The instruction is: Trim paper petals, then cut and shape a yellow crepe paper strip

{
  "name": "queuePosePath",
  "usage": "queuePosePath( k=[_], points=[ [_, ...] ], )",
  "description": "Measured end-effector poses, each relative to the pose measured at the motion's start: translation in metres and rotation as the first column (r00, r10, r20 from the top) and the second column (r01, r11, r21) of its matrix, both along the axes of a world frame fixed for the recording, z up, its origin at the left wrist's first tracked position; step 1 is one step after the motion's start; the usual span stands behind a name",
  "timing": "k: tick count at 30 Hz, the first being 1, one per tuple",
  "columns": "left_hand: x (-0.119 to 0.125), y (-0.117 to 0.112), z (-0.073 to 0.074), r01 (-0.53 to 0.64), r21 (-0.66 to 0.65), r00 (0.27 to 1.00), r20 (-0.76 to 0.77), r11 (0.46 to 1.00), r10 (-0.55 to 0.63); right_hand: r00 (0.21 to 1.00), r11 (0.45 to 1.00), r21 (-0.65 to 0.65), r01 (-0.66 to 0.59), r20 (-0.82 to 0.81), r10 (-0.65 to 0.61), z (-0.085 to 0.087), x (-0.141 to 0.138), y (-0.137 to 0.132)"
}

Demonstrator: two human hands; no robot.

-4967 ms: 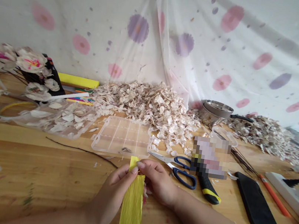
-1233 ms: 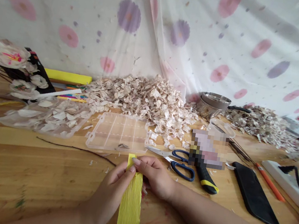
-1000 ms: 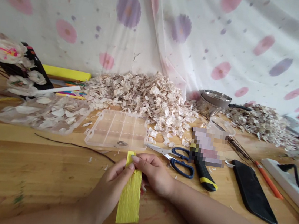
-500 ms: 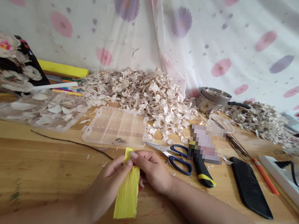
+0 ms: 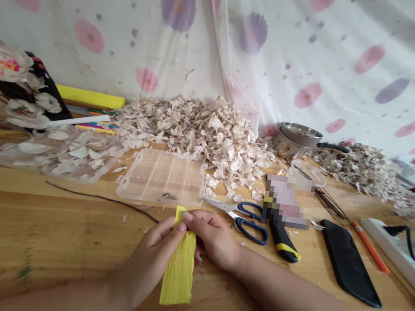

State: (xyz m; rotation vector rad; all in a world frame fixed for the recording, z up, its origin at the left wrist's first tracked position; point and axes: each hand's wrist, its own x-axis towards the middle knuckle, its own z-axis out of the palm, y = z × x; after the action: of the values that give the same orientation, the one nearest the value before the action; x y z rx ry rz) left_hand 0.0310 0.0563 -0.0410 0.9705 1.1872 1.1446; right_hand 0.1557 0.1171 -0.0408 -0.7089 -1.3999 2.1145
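Note:
A strip of yellow crepe paper (image 5: 179, 271) hangs from my fingers above the wooden table, its upper end narrower than the lower part. My left hand (image 5: 156, 249) is closed on the strip's upper left side, thumb in front. From the right, my right hand (image 5: 214, 237) pinches the same strip near its top, thumb against the paper. Both thumb tips nearly meet there. A thin dark twig (image 5: 107, 198) runs up to the left fingers; whether they touch it is hidden. Scissors with blue handles (image 5: 251, 229) lie just beyond my right hand.
Behind my hands lie a clear compartment box (image 5: 168, 173) and a heap of pale dried petals (image 5: 203, 129). To the right are a black-and-yellow handle (image 5: 283, 239), a black phone-like slab (image 5: 349, 262), an orange stick (image 5: 371, 247) and a white power strip (image 5: 397, 256). Fabric flowers (image 5: 3, 62) stand at left.
The view has shifted very slightly. Both hands keep their pinch on the yellow crepe paper strip, with hardly any change in their position.

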Motion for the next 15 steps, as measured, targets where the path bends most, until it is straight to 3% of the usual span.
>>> queuePosePath(
  k=[7, 15],
  points=[
    [0.0005, -0.0004, 0.0035, 0.031, -0.005, 0.999, 0.020, 1.000, -0.031, 1.000, 1.000, 0.006, 0.011, 0.026, -0.011, 0.0006, -0.0007, 0.0002],
    [-0.0003, -0.0021, 0.0054, -0.010, -0.043, 0.999, 0.049, 0.999, 0.012, 0.999, 0.999, 0.023, 0.030, 0.042, -0.031, 0.0001, -0.0008, -0.0002]
  ],
)
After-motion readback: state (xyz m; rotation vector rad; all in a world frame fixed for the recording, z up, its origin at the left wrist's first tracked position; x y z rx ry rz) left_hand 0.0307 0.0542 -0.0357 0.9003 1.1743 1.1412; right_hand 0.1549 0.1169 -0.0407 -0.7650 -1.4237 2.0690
